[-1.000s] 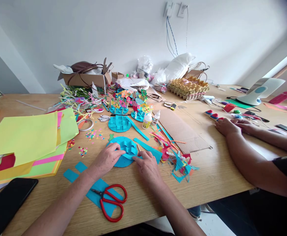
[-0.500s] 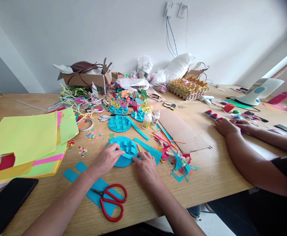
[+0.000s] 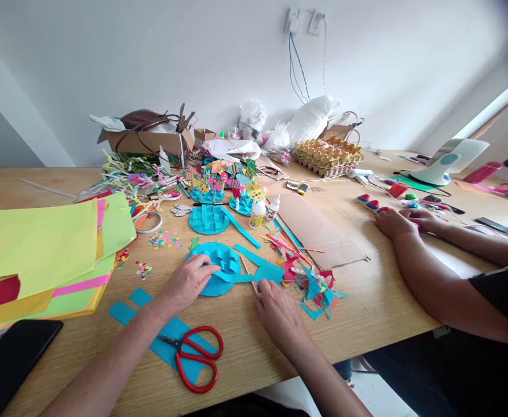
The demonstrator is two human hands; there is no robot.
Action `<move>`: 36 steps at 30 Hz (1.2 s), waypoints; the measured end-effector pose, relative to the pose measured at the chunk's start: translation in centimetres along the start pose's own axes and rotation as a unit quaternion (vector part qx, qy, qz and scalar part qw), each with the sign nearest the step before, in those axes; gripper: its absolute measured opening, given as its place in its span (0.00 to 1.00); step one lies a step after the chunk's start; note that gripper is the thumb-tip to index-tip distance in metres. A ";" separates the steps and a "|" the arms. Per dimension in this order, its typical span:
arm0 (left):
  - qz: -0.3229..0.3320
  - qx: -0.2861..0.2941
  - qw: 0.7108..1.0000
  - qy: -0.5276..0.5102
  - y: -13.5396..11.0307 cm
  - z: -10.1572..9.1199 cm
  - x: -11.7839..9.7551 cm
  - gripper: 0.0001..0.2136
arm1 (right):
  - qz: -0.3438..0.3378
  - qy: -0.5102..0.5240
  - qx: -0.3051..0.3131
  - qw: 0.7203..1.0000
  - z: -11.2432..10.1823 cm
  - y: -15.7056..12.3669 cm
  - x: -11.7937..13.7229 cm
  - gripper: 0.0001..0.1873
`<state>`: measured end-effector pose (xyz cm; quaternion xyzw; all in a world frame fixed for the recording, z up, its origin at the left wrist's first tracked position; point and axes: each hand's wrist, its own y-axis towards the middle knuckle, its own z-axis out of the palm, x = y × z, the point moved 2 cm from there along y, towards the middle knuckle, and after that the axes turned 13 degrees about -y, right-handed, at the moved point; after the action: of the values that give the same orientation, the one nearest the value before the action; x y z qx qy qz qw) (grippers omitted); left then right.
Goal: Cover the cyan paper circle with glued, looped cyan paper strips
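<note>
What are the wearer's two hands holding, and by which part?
Left hand: blue paper strip, apparently by its left end, partly hidden by fingers. Right hand: thin stick, by its near end.

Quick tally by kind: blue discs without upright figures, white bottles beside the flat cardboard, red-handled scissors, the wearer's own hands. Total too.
Blue discs: 2
White bottles: 2
Red-handled scissors: 1
Wearer's hands, left hand and right hand: 2
Total: 7
</note>
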<state>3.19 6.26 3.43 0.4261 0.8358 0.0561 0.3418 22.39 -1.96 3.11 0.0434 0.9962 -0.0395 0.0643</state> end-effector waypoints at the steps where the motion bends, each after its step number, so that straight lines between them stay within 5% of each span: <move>1: -0.001 -0.001 1.000 -0.005 -0.1 0.0 0.1 0.13 | 0.002 -0.012 0.008 1.000 0.2 -0.2 0.0 0.06; 8: -0.020 -0.011 0.999 -0.028 -1.0 -0.1 1.0 0.17 | 0.024 -0.033 0.049 0.998 0.3 -0.3 0.6 0.11; 15: -0.054 -0.040 0.996 -0.053 -2.0 -0.6 1.4 0.17 | 0.027 0.010 0.025 0.999 0.1 -0.9 -0.2 0.07; 22: -0.137 -0.100 0.983 -0.069 -3.6 -1.5 1.9 0.07 | 0.010 0.100 -0.093 0.991 0.6 -2.2 -2.3 0.08; 28: -0.148 -0.091 0.983 -0.057 -4.8 -1.2 1.5 0.05 | 0.008 0.190 -0.266 0.945 -1.3 -4.7 -4.4 0.12; 36: -0.106 -0.113 0.987 -0.050 -5.0 0.3 1.3 0.06 | -0.125 0.306 -0.230 0.915 -2.7 -4.7 1.3 0.15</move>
<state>-0.56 4.04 0.60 0.2960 0.8463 0.0923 0.4331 20.34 -6.33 5.96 -0.0879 0.9458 0.1985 -0.2415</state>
